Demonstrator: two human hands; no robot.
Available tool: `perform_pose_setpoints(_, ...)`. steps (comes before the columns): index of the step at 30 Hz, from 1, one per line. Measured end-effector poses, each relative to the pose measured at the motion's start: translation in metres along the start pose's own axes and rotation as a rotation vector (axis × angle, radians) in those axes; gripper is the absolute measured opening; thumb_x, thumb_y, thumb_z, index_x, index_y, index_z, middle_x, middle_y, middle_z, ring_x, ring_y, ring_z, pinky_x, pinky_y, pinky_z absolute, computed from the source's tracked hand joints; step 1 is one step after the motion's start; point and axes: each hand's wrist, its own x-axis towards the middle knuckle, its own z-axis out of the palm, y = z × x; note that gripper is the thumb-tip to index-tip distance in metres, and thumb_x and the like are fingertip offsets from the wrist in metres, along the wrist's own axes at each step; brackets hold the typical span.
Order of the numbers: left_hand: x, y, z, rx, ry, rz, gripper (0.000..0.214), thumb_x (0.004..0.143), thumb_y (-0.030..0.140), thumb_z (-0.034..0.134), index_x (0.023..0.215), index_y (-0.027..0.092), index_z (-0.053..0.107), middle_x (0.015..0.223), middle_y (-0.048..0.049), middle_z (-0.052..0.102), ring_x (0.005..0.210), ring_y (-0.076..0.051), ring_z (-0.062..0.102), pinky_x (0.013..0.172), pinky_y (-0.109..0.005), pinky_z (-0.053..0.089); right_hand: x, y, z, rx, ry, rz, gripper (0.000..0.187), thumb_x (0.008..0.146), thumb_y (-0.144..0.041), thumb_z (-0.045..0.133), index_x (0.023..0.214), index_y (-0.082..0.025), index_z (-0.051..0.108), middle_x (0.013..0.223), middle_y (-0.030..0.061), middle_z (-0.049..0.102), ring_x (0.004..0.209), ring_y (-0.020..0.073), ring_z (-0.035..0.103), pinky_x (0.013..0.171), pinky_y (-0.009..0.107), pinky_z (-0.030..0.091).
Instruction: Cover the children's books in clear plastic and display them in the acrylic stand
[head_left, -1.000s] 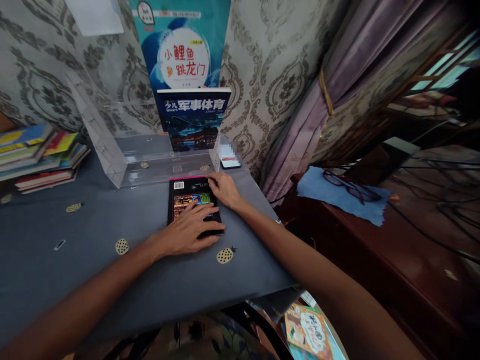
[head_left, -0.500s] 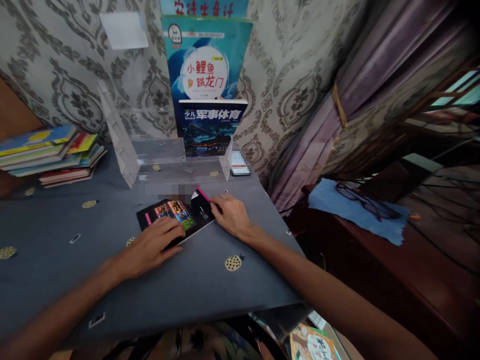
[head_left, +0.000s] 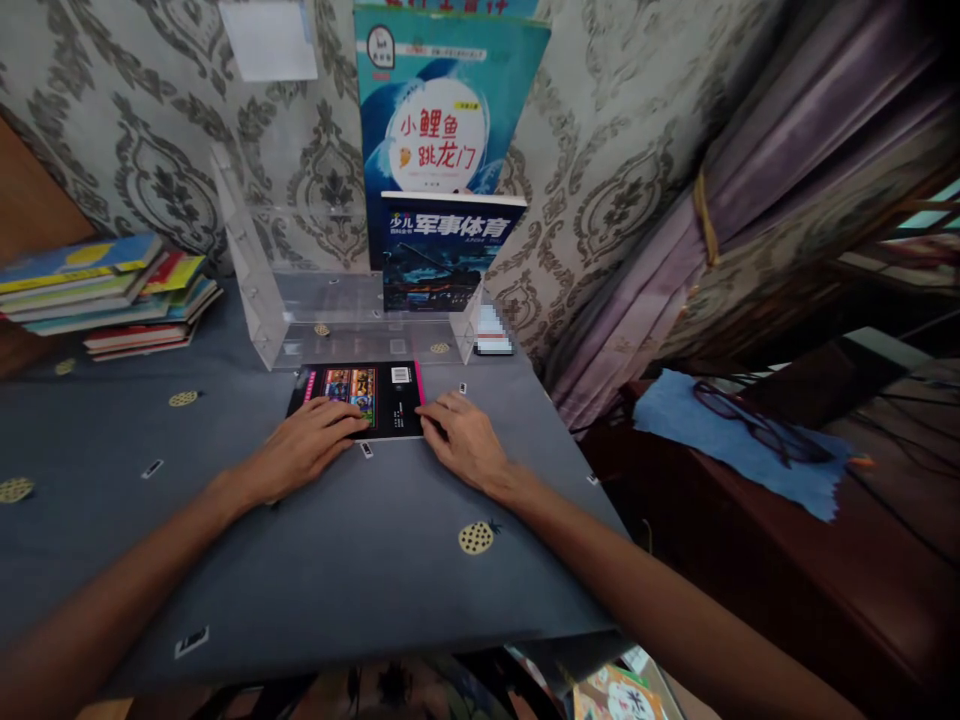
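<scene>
A thin black book (head_left: 375, 392) with a pink edge lies flat on the grey tablecloth (head_left: 322, 560), its long side across, just in front of a clear acrylic stand (head_left: 300, 310). My left hand (head_left: 304, 448) rests with fingers stretched flat on the book's left near part. My right hand (head_left: 465, 445) lies open at the book's right near corner, fingertips touching its edge. Two books stand in the stand: a dark blue one (head_left: 442, 250) in front of a larger teal one (head_left: 450, 110).
A pile of several colourful books (head_left: 105, 295) lies at the table's far left. A phone (head_left: 495, 335) sits right of the stand. To the right stands a dark wooden cabinet (head_left: 750, 540) with a blue cloth (head_left: 750, 450) and glasses (head_left: 750, 420). A purple curtain (head_left: 675, 200) hangs behind.
The black book has been turned about a quarter turn, from lengthwise to lying across. Both hands moved with it, and the view shifted left.
</scene>
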Motion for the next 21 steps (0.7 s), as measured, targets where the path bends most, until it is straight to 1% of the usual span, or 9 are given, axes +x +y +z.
perform_pose_setpoints(3, 0.001, -0.001, -0.003, -0.033, -0.019, -0.013, 0.032, 0.105, 0.033, 0.039, 0.128, 0.023, 0.060, 0.125, -0.0077, 0.065, 0.117, -0.022, 0.060, 0.106, -0.044, 0.045, 0.003, 0.000, 0.000, -0.026, -0.002, 0.008, 0.026, 0.096, -0.018, 0.051, 0.109, -0.016, 0.074, 0.092, 0.0093, 0.071, 0.091, 0.0227, 0.062, 0.088, 0.036, 0.048)
perform_pose_setpoints(5, 0.002, -0.006, -0.006, -0.057, -0.019, -0.061, 0.034, 0.105, 0.036, 0.038, 0.129, 0.024, 0.059, 0.127, -0.0075, 0.064, 0.119, -0.022, 0.059, 0.106, -0.042, 0.046, 0.006, -0.001, -0.001, -0.048, 0.004, 0.012, 0.025, 0.096, -0.018, 0.051, 0.107, -0.017, 0.074, 0.092, 0.0095, 0.071, 0.091, 0.0234, 0.061, 0.089, 0.038, 0.047)
perform_pose_setpoints(7, 0.003, -0.017, -0.008, -0.032, 0.011, -0.158, 0.036, 0.105, 0.038, 0.036, 0.130, 0.023, 0.057, 0.127, -0.0080, 0.064, 0.118, -0.023, 0.059, 0.105, -0.042, 0.047, 0.010, -0.002, -0.001, -0.070, 0.010, 0.010, 0.025, 0.097, -0.019, 0.051, 0.105, -0.018, 0.074, 0.094, 0.0104, 0.070, 0.093, 0.0246, 0.061, 0.088, 0.040, 0.046)
perform_pose_setpoints(9, 0.004, -0.033, -0.008, 0.044, 0.049, -0.278, 0.039, 0.104, 0.039, 0.035, 0.130, 0.021, 0.057, 0.126, -0.0095, 0.064, 0.115, -0.024, 0.060, 0.103, -0.044, 0.049, 0.016, -0.004, -0.001, -0.078, 0.005, -0.003, 0.024, 0.097, -0.020, 0.051, 0.104, -0.018, 0.074, 0.096, 0.0110, 0.070, 0.096, 0.0256, 0.060, 0.087, 0.040, 0.046)
perform_pose_setpoints(12, 0.003, -0.055, -0.003, 0.152, 0.086, -0.406, 0.041, 0.102, 0.040, 0.036, 0.128, 0.018, 0.059, 0.126, -0.0122, 0.063, 0.115, -0.027, 0.060, 0.103, -0.048, 0.049, 0.028, -0.009, 0.002, -0.037, -0.033, -0.070, 0.025, 0.098, -0.020, 0.050, 0.107, -0.017, 0.073, 0.105, 0.0116, 0.071, 0.102, 0.0257, 0.061, 0.088, 0.040, 0.048)
perform_pose_setpoints(14, 0.001, -0.064, 0.002, 0.189, 0.109, -0.423, 0.042, 0.101, 0.040, 0.037, 0.127, 0.017, 0.060, 0.128, -0.0132, 0.063, 0.117, -0.028, 0.059, 0.105, -0.048, 0.048, 0.040, -0.015, 0.007, 0.010, -0.063, -0.147, 0.027, 0.099, -0.021, 0.050, 0.115, -0.016, 0.071, 0.117, 0.0127, 0.070, 0.112, 0.0257, 0.061, 0.097, 0.042, 0.048)
perform_pose_setpoints(17, -0.001, -0.067, 0.008, 0.206, 0.136, -0.400, 0.043, 0.101, 0.040, 0.035, 0.128, 0.017, 0.060, 0.129, -0.0135, 0.063, 0.117, -0.027, 0.060, 0.105, -0.047, 0.048, 0.063, -0.027, 0.019, 0.059, -0.114, -0.255, 0.034, 0.100, -0.021, 0.049, 0.130, -0.014, 0.062, 0.139, 0.0139, 0.061, 0.131, 0.0249, 0.053, 0.113, 0.043, 0.041)
perform_pose_setpoints(19, -0.002, -0.066, 0.010, 0.210, 0.152, -0.398, 0.043, 0.102, 0.040, 0.034, 0.128, 0.017, 0.061, 0.130, -0.0135, 0.063, 0.117, -0.027, 0.060, 0.105, -0.048, 0.048, 0.079, -0.036, 0.029, 0.071, -0.152, -0.296, 0.038, 0.101, -0.022, 0.048, 0.137, -0.013, 0.057, 0.147, 0.0149, 0.055, 0.139, 0.0248, 0.048, 0.116, 0.044, 0.038)
perform_pose_setpoints(21, -0.002, -0.064, 0.011, 0.215, 0.164, -0.404, 0.044, 0.102, 0.040, 0.033, 0.128, 0.017, 0.061, 0.130, -0.0136, 0.063, 0.118, -0.028, 0.060, 0.105, -0.048, 0.048, 0.094, -0.044, 0.038, 0.074, -0.175, -0.303, 0.040, 0.102, -0.027, 0.049, 0.139, -0.013, 0.054, 0.148, 0.0161, 0.053, 0.142, 0.0260, 0.045, 0.116, 0.046, 0.038)
